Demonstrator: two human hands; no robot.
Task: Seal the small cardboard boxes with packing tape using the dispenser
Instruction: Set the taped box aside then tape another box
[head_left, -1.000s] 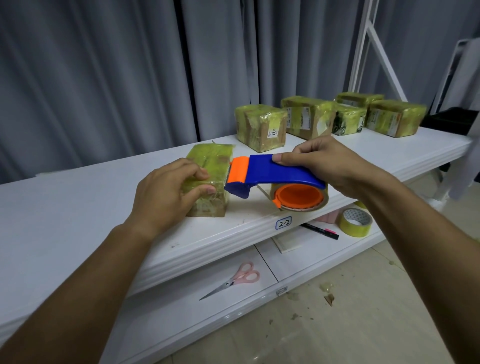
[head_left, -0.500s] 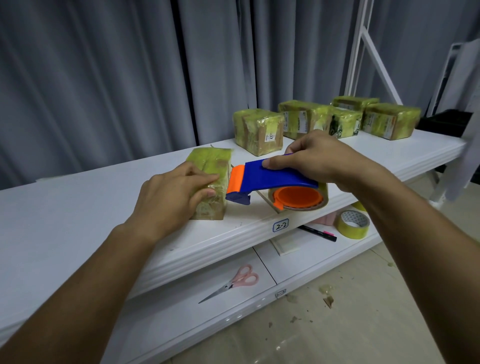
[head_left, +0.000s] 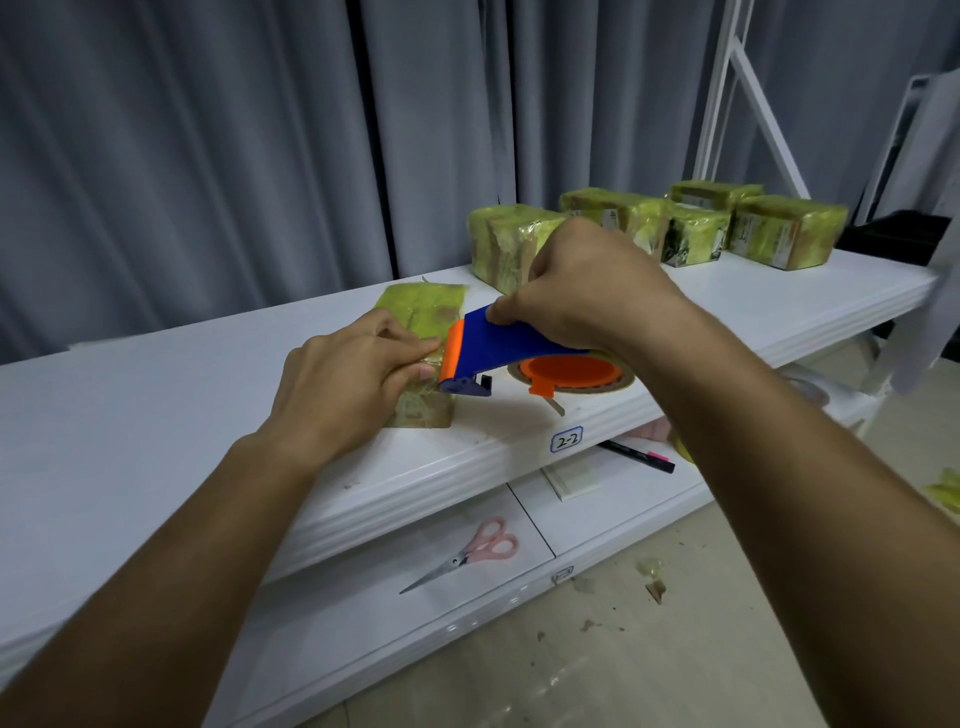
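A small cardboard box (head_left: 422, 312) wrapped in yellowish tape lies on the white upper shelf (head_left: 156, 415). My left hand (head_left: 348, 379) grips the box's near end, fingers curled over its top. My right hand (head_left: 587, 286) holds the blue and orange tape dispenser (head_left: 498, 348) from above. The dispenser's orange front edge presses against the box's right side, next to my left fingertips. Its tape roll with the orange hub (head_left: 571, 374) hangs over the shelf's front edge.
Several taped boxes (head_left: 691, 223) stand at the back right of the shelf. On the lower shelf lie pink-handled scissors (head_left: 467, 551), a black marker (head_left: 639, 456) and a white pad (head_left: 569, 480). Tape scraps (head_left: 652, 571) litter the floor. A grey curtain hangs behind.
My right hand pushed the dispenser left and tilted it until its orange edge met the box's side. My left hand stayed on the box.
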